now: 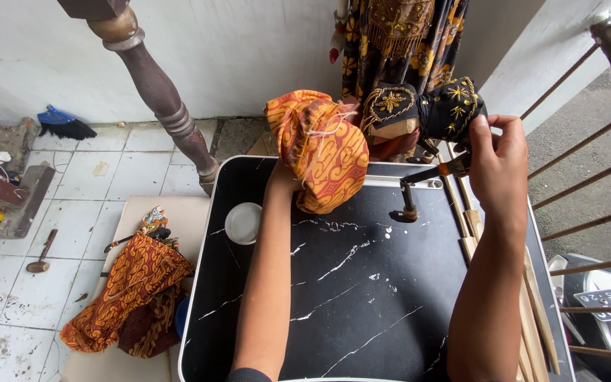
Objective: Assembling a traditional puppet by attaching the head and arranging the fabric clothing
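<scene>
My left forearm (pixel 270 269) reaches over the black marble-patterned table (pixel 362 297) into a bunched orange batik cloth (pixel 323 152). The cloth covers my left hand and is held up off the table; the fingers are hidden. To the right, my right hand (pixel 498 166) grips the handle of a small hammer (pixel 410 206), whose dark head hangs just above the table top. The fingertips of that hand touch a black cloth piece with gold embroidery (pixel 447 106), which adjoins a second embroidered piece (pixel 390 106) beside the orange cloth.
A white round dish (pixel 243 223) sits on the table's left part. Wooden sticks (pixel 532 318) lie along its right edge. An orange batik puppet (pixel 136 290) lies on a pad on the floor. A turned wooden post (pixel 164 99) and a metal railing (pixel 588 177) flank the table.
</scene>
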